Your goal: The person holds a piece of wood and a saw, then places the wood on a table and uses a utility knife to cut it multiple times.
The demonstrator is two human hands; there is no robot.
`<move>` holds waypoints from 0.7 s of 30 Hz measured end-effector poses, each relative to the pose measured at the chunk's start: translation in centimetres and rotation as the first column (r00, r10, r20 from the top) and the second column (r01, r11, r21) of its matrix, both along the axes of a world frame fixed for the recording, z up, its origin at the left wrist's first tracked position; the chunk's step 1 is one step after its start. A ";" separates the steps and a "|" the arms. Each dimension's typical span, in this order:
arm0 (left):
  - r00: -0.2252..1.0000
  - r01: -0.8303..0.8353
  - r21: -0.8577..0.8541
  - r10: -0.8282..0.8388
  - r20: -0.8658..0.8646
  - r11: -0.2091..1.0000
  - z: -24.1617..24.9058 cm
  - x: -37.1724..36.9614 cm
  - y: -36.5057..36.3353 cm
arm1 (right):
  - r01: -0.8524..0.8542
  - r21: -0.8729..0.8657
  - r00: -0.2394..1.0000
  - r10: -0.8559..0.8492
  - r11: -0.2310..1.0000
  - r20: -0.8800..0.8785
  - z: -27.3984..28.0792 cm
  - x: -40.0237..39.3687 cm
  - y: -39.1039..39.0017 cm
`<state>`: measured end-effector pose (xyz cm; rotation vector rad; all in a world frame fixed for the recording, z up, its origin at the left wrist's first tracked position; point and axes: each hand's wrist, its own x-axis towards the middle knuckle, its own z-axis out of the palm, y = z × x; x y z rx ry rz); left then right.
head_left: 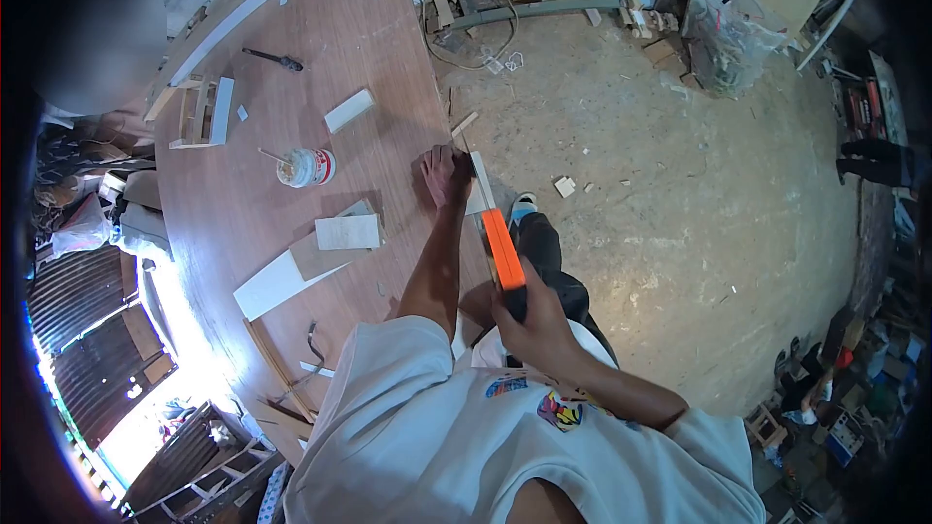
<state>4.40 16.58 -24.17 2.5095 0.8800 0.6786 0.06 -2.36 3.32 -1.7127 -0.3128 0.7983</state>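
Observation:
My right hand [534, 320] is wrapped round the handle of a handsaw [502, 247] with an orange body and a dark grip end. Its thin blade points away from me, along the table's edge. Beside the blade, a narrow white board [481, 184] lies at that edge. My left hand [445, 175] bears down at the edge with bent fingers, gripping the board there; part of the board is hidden under hand and saw. A small light wood strip [466, 124] sticks out just past my left fingers.
On the wooden table [388, 39] are a white tub [309, 167] with a stick in it, a white block [349, 112], stacked white boards [348, 232], a small wooden frame [202, 114] and a dark tool [274, 59]. Offcuts [564, 186] lie on the floor; a plastic bag [733, 34] stands farther off.

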 end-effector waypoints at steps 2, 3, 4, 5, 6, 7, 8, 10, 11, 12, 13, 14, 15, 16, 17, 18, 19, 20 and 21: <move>0.999 0.005 -0.058 -0.004 0.031 0.998 0.1 0.1 -0.3 | -0.008 0.019 1.000 0.008 1.000 0.030 0.3 -1.1 -1.4; 0.999 0.007 -0.060 -0.005 0.031 0.998 0.1 0.2 -0.3 | -0.016 0.042 0.998 0.013 0.999 0.062 0.4 -1.3 -1.8; 0.998 0.038 -0.092 -0.034 0.048 0.995 -0.6 0.1 -0.1 | -0.012 0.040 0.998 0.010 0.999 0.062 -0.9 -1.0 -1.6; 0.996 0.071 -0.122 -0.064 0.065 0.990 -1.4 0.1 0.2 | -0.030 -0.003 0.999 0.030 1.000 -0.029 -3.9 -0.3 -1.1; 0.995 0.075 -0.119 -0.068 0.067 0.990 -2.4 0.3 0.8 | -0.052 -0.042 0.992 0.046 0.998 -0.121 -6.8 0.4 -0.3; 0.997 0.056 -0.068 -0.053 0.053 0.996 -3.7 0.6 1.4 | -0.065 0.044 0.998 0.065 0.997 0.000 -9.6 0.8 0.8; 0.998 0.038 -0.016 -0.037 0.043 0.999 -4.6 0.9 1.8 | -0.088 0.127 0.990 0.073 0.988 0.124 -11.3 0.9 1.8; 0.997 0.044 -0.010 -0.044 0.068 0.999 -4.0 2.5 1.8 | -0.076 0.137 0.987 0.055 0.988 0.151 -11.2 1.6 3.0; 0.996 0.068 -0.021 -0.067 0.057 0.997 -4.1 2.0 1.0 | -0.040 0.134 0.990 0.021 0.990 0.141 -10.8 1.1 2.8; 0.995 0.088 -0.024 -0.087 0.052 0.996 -4.0 1.8 0.6 | -0.006 0.131 1.000 0.002 0.991 0.031 -10.5 1.1 2.2; 0.995 0.092 -0.020 -0.091 0.049 0.996 -3.7 1.6 0.8 | -0.012 0.137 0.999 0.007 0.991 0.031 -10.0 1.5 1.9; 0.994 0.102 -0.017 -0.101 0.038 0.995 -3.4 0.8 0.9 | 0.019 0.114 1.000 -0.020 0.993 0.012 -9.6 1.4 1.6; 0.993 0.118 -0.012 -0.118 0.032 0.993 -3.0 0.6 1.1 | 0.054 0.092 0.999 -0.054 0.994 -0.001 -9.3 1.5 1.4; 0.990 0.135 -0.008 -0.135 0.028 0.991 -2.6 0.6 1.2 | 0.071 0.062 0.997 -0.072 0.996 0.015 -9.0 1.6 1.4; 0.989 0.146 -0.010 -0.146 0.021 0.989 -2.2 0.2 1.2 | 0.072 0.062 0.997 -0.073 0.995 0.010 -8.7 1.6 1.3; 0.991 0.130 -0.008 -0.131 -0.024 0.991 -1.8 0.1 0.8 | 0.086 0.046 0.996 -0.086 0.995 0.010 -8.5 1.8 1.3; 0.991 0.127 -0.009 -0.127 -0.028 0.992 -1.6 -0.1 0.6 | 0.099 0.030 0.995 -0.099 0.995 0.010 -7.9 2.0 1.5; 0.988 0.155 0.015 -0.154 -0.028 0.988 -1.2 -0.2 0.5 | 0.095 0.031 0.995 -0.096 0.995 0.009 -7.3 2.3 1.7; 0.983 0.182 0.038 -0.181 -0.027 0.983 -0.9 -0.1 0.5 | 0.102 -0.007 0.993 -0.102 0.995 -0.052 -6.6 2.7 1.8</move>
